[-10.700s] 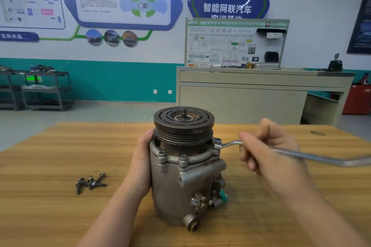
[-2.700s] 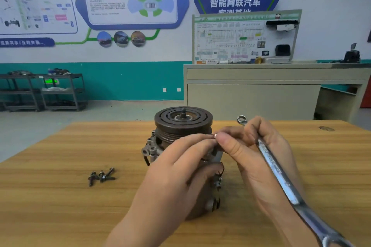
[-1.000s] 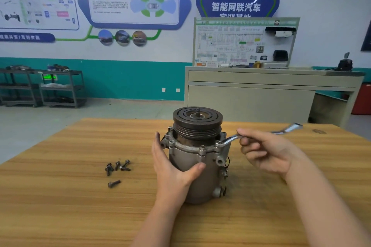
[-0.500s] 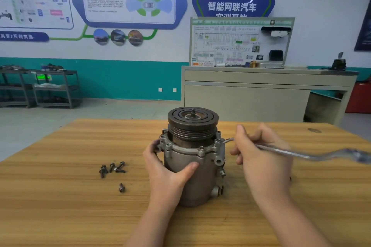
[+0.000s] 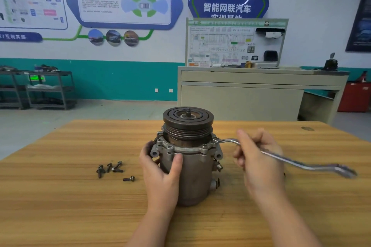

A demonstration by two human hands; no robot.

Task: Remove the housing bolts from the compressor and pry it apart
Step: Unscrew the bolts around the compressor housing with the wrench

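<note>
The grey compressor point(image 5: 195, 174) stands upright on the wooden table point(image 5: 60, 206), its dark pulley point(image 5: 188, 121) on top. My left hand point(image 5: 162, 172) wraps the left side of the housing, thumb across the front. My right hand point(image 5: 258, 158) grips the shaft of a silver ring wrench point(image 5: 297, 161). The wrench's near end sits on a bolt at the right side of the flange point(image 5: 215, 141); its far end points right. Several removed bolts point(image 5: 109, 167) lie in a cluster left of the compressor, with one more bolt point(image 5: 128, 178) lying apart.
Beyond the table's far edge stand a beige cabinet point(image 5: 251, 96) carrying a wiring display board, metal shelving point(image 5: 40, 90) at the far left, and a red box point(image 5: 355, 96) at the far right. A dark knot point(image 5: 307, 128) marks the table's back right.
The wrench handle has swung from pointing back-right to pointing right and slightly toward me. A loose bolt has appeared beside the cluster since 2.7 s ago. My left hand keeps holding the housing.
</note>
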